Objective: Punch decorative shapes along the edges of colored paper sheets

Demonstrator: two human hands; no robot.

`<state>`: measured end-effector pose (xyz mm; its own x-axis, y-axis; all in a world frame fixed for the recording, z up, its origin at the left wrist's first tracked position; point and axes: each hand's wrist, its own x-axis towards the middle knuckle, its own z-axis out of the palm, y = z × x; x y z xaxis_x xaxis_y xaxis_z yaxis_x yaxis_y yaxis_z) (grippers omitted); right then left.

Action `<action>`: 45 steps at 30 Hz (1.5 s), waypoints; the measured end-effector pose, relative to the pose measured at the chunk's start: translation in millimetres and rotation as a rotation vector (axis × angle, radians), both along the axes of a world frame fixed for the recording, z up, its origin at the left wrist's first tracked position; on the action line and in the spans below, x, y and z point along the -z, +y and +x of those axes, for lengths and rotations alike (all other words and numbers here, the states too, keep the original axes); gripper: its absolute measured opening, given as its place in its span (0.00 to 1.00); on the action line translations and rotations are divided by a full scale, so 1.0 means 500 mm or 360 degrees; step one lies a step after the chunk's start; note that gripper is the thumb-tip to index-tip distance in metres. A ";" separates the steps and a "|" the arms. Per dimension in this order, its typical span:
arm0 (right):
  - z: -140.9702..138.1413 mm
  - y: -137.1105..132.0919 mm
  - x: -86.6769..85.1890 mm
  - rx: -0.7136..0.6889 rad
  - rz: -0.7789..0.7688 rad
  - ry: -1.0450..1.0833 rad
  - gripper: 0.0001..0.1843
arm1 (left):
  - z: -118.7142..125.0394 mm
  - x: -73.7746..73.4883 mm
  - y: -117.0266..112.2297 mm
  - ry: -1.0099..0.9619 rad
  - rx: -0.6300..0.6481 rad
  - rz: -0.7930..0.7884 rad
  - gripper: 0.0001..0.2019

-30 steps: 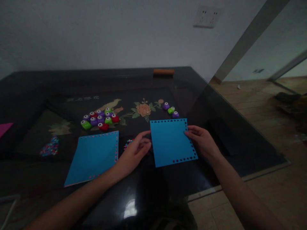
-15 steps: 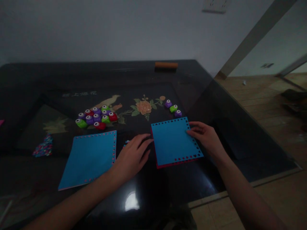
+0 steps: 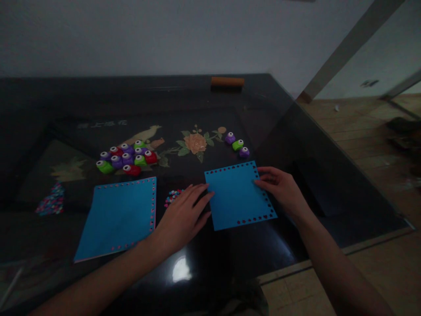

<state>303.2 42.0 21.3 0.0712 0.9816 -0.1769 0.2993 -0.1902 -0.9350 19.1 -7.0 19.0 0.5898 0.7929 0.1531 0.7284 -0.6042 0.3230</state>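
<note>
A square blue paper sheet (image 3: 237,197), with small shaped holes punched along its top, right and part of its bottom edges, is between my hands. My right hand (image 3: 279,188) pinches its right edge, thumb on top and fingers partly hidden beyond the edge. At the left edge, my left hand (image 3: 186,210) has its fingers stretched and apart, fingertips at the paper. Colourful confetti (image 3: 171,197) lies partly hidden behind my left hand. A second punched blue stack (image 3: 120,219) lies at the left, with pink showing through its holes, my left forearm passing over its corner.
Several green, red and purple craft punches (image 3: 127,160) with eye-like tops cluster behind the left stack. Three more craft punches (image 3: 237,145) stand beyond the right sheet. A confetti pile (image 3: 52,201) lies far left; a brown cylinder (image 3: 227,82) lies at the back of the dark glossy table (image 3: 263,116).
The red-pink sheet that stuck out under the right blue sheet no longer shows. My left fingertips have come onto the sheet's left edge, and more of the middle confetti is visible.
</note>
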 end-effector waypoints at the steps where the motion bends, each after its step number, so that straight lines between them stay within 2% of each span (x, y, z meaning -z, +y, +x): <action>1: 0.000 0.000 0.001 0.0002 0.0008 0.0006 0.21 | 0.001 0.001 0.000 -0.0001 0.0008 0.0001 0.20; 17: 0.000 -0.001 0.003 -0.0015 0.0051 -0.0009 0.20 | 0.005 0.013 0.002 0.0022 0.0053 0.0017 0.21; 30: -0.001 -0.002 0.005 -0.0031 0.0053 -0.0008 0.20 | 0.007 0.011 0.000 0.0086 0.0052 0.0043 0.21; 35: 0.002 -0.002 0.002 -0.0041 0.0199 -0.0289 0.22 | 0.008 0.012 0.000 0.0066 0.0050 0.0045 0.21; 39: 0.003 0.001 0.006 -0.0127 0.0363 -0.0562 0.17 | 0.007 0.013 0.000 0.0063 0.0047 0.0044 0.21; 45: 0.005 0.004 0.016 -0.0202 0.0392 -0.0783 0.14 | 0.006 0.016 0.000 0.0040 0.0062 0.0052 0.22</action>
<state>305.4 43.9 13.5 -0.0342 0.9960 0.0830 0.7177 0.0823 -0.6915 22.0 -7.2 10.8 0.6241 0.7641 0.1633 0.7119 -0.6422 0.2842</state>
